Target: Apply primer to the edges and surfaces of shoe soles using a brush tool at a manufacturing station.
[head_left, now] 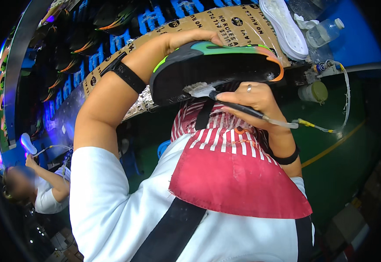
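A shoe sole is held tilted up in front of me, its black hollow inside facing me and its side wall running from green to orange. My left hand grips it along the far upper edge, the fingertips partly hidden behind it. In my right hand is a brush with a black handle, closed in my fingers. Its pale, wet-looking bristles touch the sole's lower inner edge. A thin translucent tube runs from the handle's end toward a fitting at the bench edge.
Printed brown cardboard covers the bench edge. A white sole and a clear plastic bottle lie right. A lidded jar sits below. Dark soles on blue holders line the far left. A co-worker holds a pale sole.
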Motion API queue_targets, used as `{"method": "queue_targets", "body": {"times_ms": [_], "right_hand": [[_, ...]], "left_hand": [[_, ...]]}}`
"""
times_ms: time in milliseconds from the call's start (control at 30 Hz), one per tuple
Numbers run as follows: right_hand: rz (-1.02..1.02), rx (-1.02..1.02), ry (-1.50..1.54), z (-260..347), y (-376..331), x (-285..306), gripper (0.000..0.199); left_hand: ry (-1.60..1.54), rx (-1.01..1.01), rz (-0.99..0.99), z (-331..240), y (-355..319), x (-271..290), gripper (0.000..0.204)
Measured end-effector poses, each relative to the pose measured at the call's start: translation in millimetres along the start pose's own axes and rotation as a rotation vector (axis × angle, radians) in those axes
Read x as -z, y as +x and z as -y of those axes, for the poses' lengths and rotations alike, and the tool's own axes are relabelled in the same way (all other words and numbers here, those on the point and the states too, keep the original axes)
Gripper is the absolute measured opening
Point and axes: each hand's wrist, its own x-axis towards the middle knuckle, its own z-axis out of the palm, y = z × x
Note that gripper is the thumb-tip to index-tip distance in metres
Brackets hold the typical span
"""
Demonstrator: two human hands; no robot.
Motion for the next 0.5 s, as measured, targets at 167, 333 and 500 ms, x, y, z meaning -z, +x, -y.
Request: {"method": "queue_targets", "body": {"times_ms": [167, 333, 500], "right_hand": [[0.074, 0.079, 0.014, 1.7, -5.6, -2.4, 0.022], [-0.038, 0.072, -0.202, 0.7, -5.2, -8.5, 0.026], [-0.060, 0.042, -0.036, 5.8, -4.7, -11.6, 0.022]], "left_hand": [[0.001, -0.003, -0.014, 7.1, -6.6, 10.5, 0.038], [0.021, 0.000, -0.123, 4.7, -17.7, 9.0, 0.037], [-0.030, 0.080, -0.126, 6.6, -20.9, 10.4, 0.040]]}}
